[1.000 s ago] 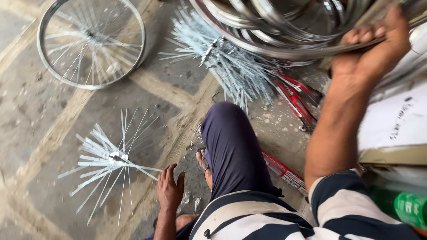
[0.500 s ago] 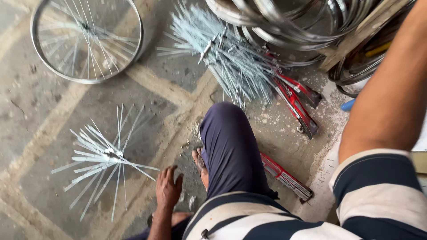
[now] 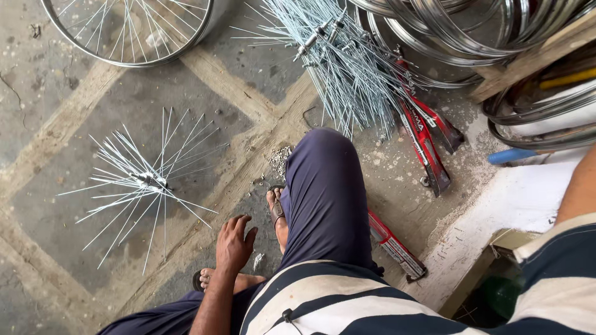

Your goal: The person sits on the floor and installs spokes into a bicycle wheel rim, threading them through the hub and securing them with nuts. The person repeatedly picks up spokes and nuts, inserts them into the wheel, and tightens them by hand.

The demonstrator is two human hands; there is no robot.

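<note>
At the far left, on the grey concrete floor, a silver bicycle wheel with a laced rim lies flat at the top edge. Below it, a small metal hub with thin silver spokes fanned out loose in all directions rests on the floor with no rim around it. This half-built piece is the nearest work to the left hand, though the two are apart.

That hand hangs low beside a sandalled foot, palm down, fingers loosely spread and holding nothing. Whether the fingertips touch the floor is hard to tell from this angle.

A bent knee in dark navy trousers fills the middle. Beyond it lies a thick bundle of loose silver spokes with hubs among them, then long flat red packets, with one more near the knee. A stack of bare chrome rims crowds the top right, and a blue handle lies below them.

Only the right forearm shows at the right edge. Its hand is out of view, so its grip cannot be told.

I judge this a pause between handlings, with the spoked hub lying free. Taking it up would call for a forward reach to the left and a grip at the hub's centre, since the loose spokes would swing and tangle.
</note>
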